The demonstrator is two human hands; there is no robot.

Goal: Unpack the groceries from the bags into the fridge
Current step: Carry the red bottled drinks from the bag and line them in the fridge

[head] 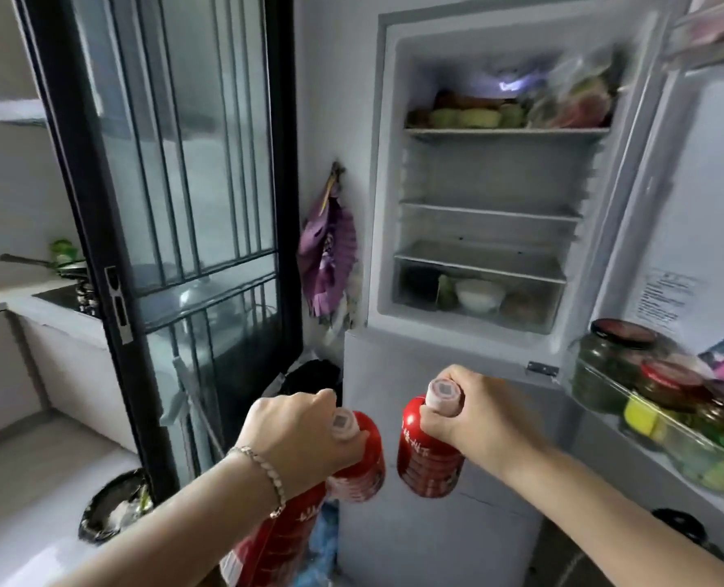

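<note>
A narrow kitchen corner beside a glazed door (174, 205). The left hand (301, 438) is closed round a red bottle (358, 459) at its neck; the right hand (474, 421) grips a second red bottle (428, 459) likewise. Just beyond both grips the fridge (487, 230) stands open, jars (618, 362) in its door rack to the right.

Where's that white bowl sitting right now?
The white bowl sits in the clear bottom drawer of the open fridge, under the lowest shelf, above the two hand-held red bottles.

Two red bottles (430, 455), perhaps four jars (610, 362), one bowl (479, 295).
</note>
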